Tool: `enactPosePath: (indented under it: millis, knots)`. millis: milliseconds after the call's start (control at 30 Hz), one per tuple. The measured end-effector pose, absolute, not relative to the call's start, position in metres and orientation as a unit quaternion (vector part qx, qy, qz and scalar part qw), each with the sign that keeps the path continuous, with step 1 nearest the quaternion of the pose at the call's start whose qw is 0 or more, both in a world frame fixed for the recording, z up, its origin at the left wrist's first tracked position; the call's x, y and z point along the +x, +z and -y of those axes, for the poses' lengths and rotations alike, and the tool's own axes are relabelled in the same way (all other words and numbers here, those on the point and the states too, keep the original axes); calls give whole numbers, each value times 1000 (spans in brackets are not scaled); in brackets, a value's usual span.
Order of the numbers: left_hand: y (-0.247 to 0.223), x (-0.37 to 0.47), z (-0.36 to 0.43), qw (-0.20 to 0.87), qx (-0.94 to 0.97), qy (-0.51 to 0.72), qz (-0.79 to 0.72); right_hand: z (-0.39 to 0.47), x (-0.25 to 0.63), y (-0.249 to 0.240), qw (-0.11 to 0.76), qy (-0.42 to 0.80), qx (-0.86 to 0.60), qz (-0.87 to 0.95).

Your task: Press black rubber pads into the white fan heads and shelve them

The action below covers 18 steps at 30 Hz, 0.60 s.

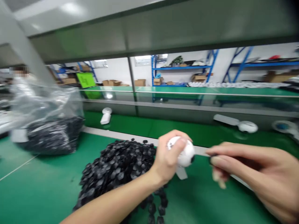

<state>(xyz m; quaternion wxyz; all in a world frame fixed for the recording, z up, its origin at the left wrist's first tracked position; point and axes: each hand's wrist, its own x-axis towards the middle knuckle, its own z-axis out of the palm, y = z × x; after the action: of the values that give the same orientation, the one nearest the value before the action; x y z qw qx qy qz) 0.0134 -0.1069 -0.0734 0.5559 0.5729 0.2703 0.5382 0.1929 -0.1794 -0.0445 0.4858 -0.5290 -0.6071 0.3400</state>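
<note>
My left hand (167, 155) is wrapped round a white rounded plastic part (187, 154) with a flat white handle-like piece below it. A dark spot shows on the part's right side. To its right, my right hand (252, 171) pinches a small black piece (212, 158) between thumb and forefinger, apart from the white part. Most of that piece is hidden by the fingers. Under and beyond my left forearm lies a large heap of small black plastic pieces (121, 161) on the green table (53, 186).
A clear plastic bag (53, 130) of black pieces stands at the left. White parts with flat handles (106, 115) lie on the green conveyor belt (144, 124) beyond the table edge, others (247, 126) at the right. Blue shelves (182, 67) with boxes stand behind. A person (22, 77) is far left.
</note>
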Motion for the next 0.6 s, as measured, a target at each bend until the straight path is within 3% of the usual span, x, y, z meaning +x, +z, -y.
enactPosePath:
  millis: [300,600]
  knots:
    - [-70,-2,112,351,688,607,-188,174,168,-34,529,612,-390,440]
    - [-67,-9,103,153,808,567,-46,175,170,-29,511,624,-386,448]
